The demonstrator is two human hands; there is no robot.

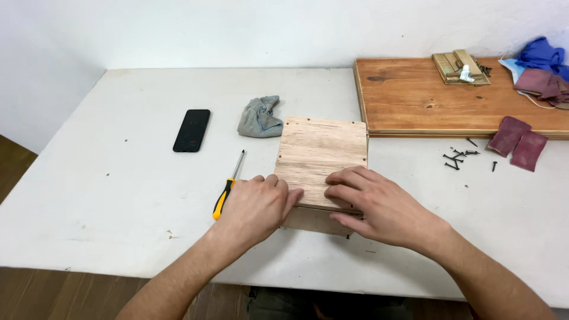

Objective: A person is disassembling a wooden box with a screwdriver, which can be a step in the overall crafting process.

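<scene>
A pale plywood panel [320,151] with small screw holes along its edges lies on top of a wooden box or second board [308,220] near the front of the white table [118,201]. My left hand [255,207] grips the panel's near left corner, fingers curled over its edge. Fingers spread, my right hand [379,204] presses flat on the near right part of the panel. A screwdriver [228,186] with a yellow and black handle lies just left of my left hand.
A black phone [191,130] and a crumpled grey cloth [259,117] lie behind. A brown wooden board [427,98] at back right carries small wood pieces [459,67], sandpaper and a blue glove [540,54]. Several black screws [459,157] and reddish sandpaper sheets [518,141] lie right.
</scene>
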